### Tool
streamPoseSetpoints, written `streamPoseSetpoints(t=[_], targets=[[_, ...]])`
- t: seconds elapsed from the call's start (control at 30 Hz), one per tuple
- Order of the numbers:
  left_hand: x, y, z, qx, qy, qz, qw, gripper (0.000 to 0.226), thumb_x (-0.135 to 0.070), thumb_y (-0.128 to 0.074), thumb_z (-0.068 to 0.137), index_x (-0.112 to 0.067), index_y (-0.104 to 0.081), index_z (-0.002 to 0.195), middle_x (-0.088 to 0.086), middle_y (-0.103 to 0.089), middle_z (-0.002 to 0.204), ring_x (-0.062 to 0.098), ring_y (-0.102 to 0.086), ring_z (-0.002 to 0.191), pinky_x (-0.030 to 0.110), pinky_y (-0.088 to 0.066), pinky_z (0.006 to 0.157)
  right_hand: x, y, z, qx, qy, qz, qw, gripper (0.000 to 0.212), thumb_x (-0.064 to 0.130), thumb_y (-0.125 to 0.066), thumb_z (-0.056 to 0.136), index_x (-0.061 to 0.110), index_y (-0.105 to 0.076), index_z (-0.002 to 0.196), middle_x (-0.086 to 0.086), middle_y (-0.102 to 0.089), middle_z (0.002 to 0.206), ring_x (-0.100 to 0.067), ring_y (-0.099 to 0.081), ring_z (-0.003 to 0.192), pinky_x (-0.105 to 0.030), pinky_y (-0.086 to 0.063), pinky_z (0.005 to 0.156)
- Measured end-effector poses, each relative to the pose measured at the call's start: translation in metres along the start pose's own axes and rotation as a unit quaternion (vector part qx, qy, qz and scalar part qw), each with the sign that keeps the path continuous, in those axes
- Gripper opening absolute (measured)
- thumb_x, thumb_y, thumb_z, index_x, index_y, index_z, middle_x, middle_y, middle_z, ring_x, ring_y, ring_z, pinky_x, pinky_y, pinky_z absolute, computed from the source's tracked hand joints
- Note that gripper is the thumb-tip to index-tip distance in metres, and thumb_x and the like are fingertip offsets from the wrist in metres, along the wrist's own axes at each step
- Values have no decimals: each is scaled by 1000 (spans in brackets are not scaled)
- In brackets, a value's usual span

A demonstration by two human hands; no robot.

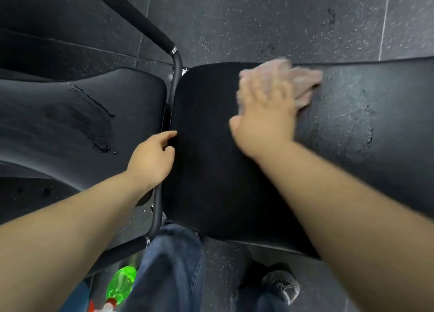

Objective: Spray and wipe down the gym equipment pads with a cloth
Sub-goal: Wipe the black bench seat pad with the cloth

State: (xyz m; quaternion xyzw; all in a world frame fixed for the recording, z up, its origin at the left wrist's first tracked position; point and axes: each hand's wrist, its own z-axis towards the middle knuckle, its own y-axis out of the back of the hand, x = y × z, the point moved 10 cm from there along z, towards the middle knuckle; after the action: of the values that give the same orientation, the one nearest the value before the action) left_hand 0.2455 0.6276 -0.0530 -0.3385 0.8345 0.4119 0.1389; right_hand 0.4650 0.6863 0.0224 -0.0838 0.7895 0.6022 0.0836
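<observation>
Head | pad (364, 123) axis left-right | right hand (265, 114) presses cloth (303, 76) | left hand (152, 159) grips bar (177, 76)

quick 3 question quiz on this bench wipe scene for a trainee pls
1. True or false: the right hand presses the cloth on the right pad.
2. Where is the green bottle? A on the right pad; B down by the legs; C on the cloth.
3. Fill in: the left hand sits at the gap between the two ____.
Key: 1 true; 2 B; 3 pads.
</observation>
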Motion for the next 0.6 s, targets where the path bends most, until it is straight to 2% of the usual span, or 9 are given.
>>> streamPoseSetpoints(t=[0.07,0.13,0.17,0.23,0.33,0.4,0.47,0.53,0.6], targets=[[-4,-1,3,3,-21,24,999,53,-4,-38,95,-25,-51,142,-7,-41,152,13,-45,134,23,-31,110,48,-17,-41,-14,62,12,998,78,35,-33,80,3,-22,151,-25,-20,155,-49,-14,142,-61,-21,114],[-4,-2,2,19,-30,43,998,56,0,-34,95,-25,-50,143,-7,-39,153,14,-41,138,22,-29,112,84,-37,-107,24,217,52,974,75,41,-51,82,13,-38,150,-13,-36,155,-35,-24,146,-50,-17,119],[-6,-6,-1,31,-34,55,997,57,1,-33,95,-25,-49,144,-7,-37,155,14,-39,139,22,-28,112,82,-41,-135,44,264,67,961,74,44,-59,78,17,-48,145,-5,-45,151,-27,-32,145,-45,-15,119],[-13,-11,-10,45,-41,77,995,58,2,-33,96,-25,-44,147,-6,-31,158,15,-34,143,21,-25,112,49,-33,-164,76,302,79,947,68,43,-56,75,22,-56,139,2,-53,144,-22,-41,140,-41,-18,117],[-33,-22,-28,50,-51,80,994,61,3,-33,96,-25,-38,150,-4,-23,161,15,-25,146,20,-21,112,-57,2,-129,-5,223,41,974,72,40,-44,71,28,-51,142,-2,-47,150,-32,-34,142,-46,-20,115],[-53,-33,-42,57,-66,73,993,63,1,-35,95,-27,-35,151,-6,-20,162,14,-22,147,23,-21,115,-155,36,-87,-32,53,29,998,70,40,-49,77,30,-44,146,-3,-35,157,-41,-20,147,-49,-11,117],[-74,-42,-50,53,-85,72,992,64,-1,-36,95,-30,-33,152,-10,-17,162,14,-20,148,26,-21,117,-208,51,-69,-2,-96,50,994,70,44,-46,85,32,-31,152,-3,-16,164,-44,-1,149,-50,1,119],[-90,-45,-53,40,-94,61,993,64,-1,-36,94,-30,-33,152,-12,-17,162,13,-19,148,24,-19,115,-181,42,-75,4,-118,40,992,75,45,-49,85,29,-25,154,-8,-9,165,-43,3,149,-53,3,119],[-104,-49,-55,32,-106,64,992,65,0,-36,94,-30,-33,152,-12,-18,162,11,-19,148,19,-16,111,-106,24,-104,-10,-25,47,999,75,40,-51,83,22,-30,153,-16,-12,163,-42,1,149,-56,-2,119]])
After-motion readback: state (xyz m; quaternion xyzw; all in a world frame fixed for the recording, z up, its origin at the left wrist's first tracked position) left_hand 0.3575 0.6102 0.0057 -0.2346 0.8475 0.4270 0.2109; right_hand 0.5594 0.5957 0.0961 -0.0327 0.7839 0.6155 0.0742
